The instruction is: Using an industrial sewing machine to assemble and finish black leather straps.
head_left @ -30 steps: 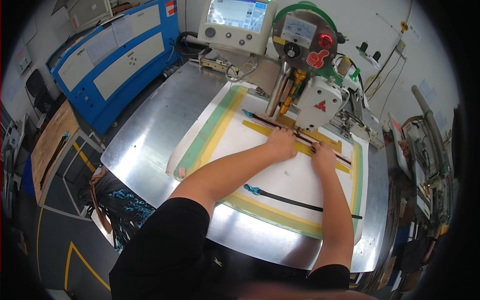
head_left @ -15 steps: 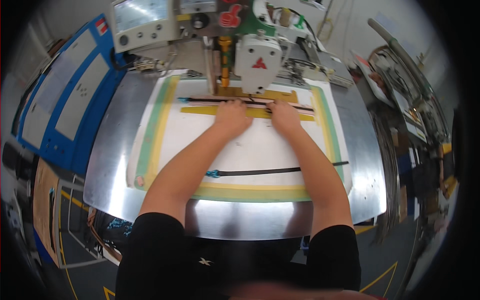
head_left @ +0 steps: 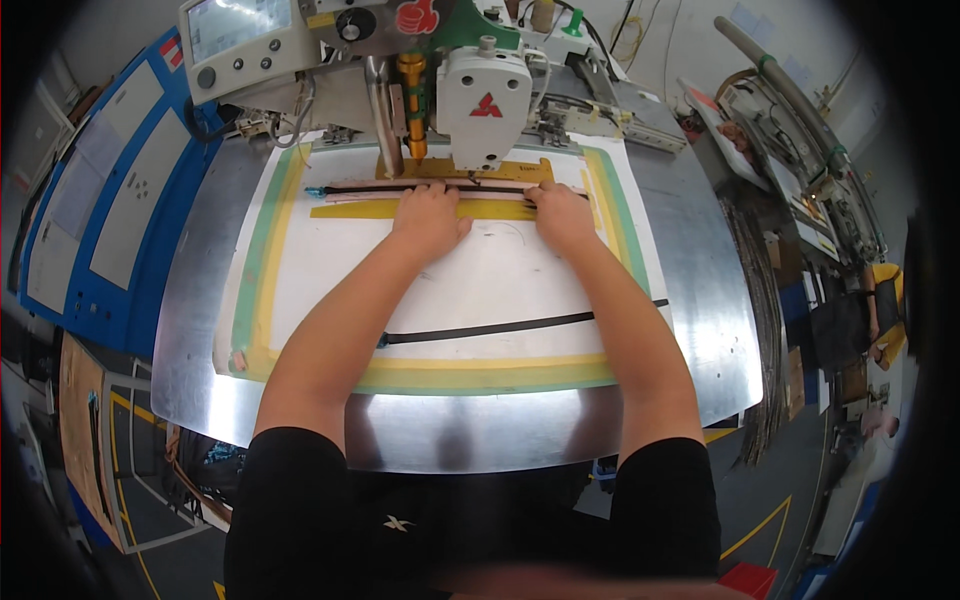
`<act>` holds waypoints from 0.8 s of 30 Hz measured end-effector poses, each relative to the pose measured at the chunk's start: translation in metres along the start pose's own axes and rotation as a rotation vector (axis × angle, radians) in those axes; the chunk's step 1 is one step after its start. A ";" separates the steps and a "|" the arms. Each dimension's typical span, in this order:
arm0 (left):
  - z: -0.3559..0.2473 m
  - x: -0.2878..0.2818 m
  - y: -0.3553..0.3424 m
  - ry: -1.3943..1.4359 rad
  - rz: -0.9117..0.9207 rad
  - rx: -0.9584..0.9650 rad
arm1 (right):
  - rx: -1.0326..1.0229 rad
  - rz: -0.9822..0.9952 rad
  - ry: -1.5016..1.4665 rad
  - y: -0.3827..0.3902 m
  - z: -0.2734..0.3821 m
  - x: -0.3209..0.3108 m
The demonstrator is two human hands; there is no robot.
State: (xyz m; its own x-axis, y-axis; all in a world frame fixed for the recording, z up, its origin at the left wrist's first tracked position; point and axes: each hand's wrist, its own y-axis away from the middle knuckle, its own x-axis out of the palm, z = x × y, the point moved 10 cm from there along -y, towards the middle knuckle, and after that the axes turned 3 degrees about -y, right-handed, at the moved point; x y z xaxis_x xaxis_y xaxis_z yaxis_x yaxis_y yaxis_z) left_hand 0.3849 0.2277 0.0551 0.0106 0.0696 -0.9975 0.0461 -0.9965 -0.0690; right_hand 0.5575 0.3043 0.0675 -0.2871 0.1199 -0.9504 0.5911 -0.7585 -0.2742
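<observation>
A long black strap (head_left: pixel 350 189) with a blue end piece (head_left: pixel 314 191) lies crosswise on a pale pink strip under the sewing machine head (head_left: pixel 486 107). My left hand (head_left: pixel 430 218) bends its fingers over the strap's middle, thumb held apart, just left of the needle area. To the right, my right hand (head_left: pixel 562 215) has closed fingertips on the strap near its right part. Yellow template plates (head_left: pixel 345 211) show in front of and behind the strip. A second black strap (head_left: pixel 490 329) lies nearer me, its blue end partly hidden by my left forearm.
White sheeting with green and yellow tape borders (head_left: pixel 258 270) covers the metal table (head_left: pixel 700 330). A control screen (head_left: pixel 240 30) stands back left, by a blue cabinet (head_left: pixel 120 190). Dark straps (head_left: pixel 757 340) hang off the right edge. A person in yellow (head_left: pixel 887 310) is far right.
The whole view has shifted. My hands are farther apart, the right one having slid rightward along the strap. The nearer strap's blue end is now mostly behind my left forearm.
</observation>
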 end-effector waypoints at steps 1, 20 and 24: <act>-0.001 0.000 0.001 -0.001 0.001 -0.003 | -0.008 -0.006 0.006 -0.002 0.002 0.001; -0.013 -0.009 -0.004 -0.012 -0.001 0.009 | -0.094 -0.043 -0.031 -0.009 0.041 0.007; -0.016 -0.001 -0.010 0.004 0.067 0.044 | -0.109 -0.040 -0.020 -0.008 0.044 0.005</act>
State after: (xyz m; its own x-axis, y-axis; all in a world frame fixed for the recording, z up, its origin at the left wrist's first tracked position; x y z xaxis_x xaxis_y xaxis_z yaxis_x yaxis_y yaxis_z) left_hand 0.4001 0.2378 0.0573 0.0159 0.0027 -0.9999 0.0013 -1.0000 -0.0027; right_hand 0.5180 0.2827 0.0712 -0.3262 0.1349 -0.9356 0.6570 -0.6793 -0.3270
